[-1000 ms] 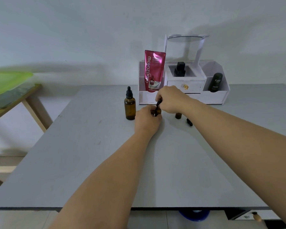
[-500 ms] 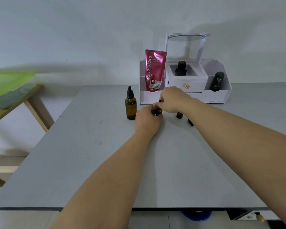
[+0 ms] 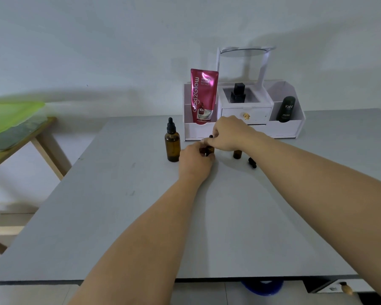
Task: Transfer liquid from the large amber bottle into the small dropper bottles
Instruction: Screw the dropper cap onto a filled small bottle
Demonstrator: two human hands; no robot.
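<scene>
Our left hand (image 3: 195, 160) holds a small dropper bottle (image 3: 207, 150). Our right hand (image 3: 229, 134) pinches its cap (image 3: 211, 137), likely twisting it. Next we need the large amber bottle (image 3: 172, 145), left of our fingers.

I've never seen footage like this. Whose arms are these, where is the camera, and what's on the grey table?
No machine here: a person wears a camera on the head, so this single picture looks down along their own bare arms. The left hand grips a small dropper bottle, while the right hand pinches its black dropper at the top. On the grey table are the large amber bottle, a second small bottle, a loose black cap and, behind, a white organiser.
</scene>
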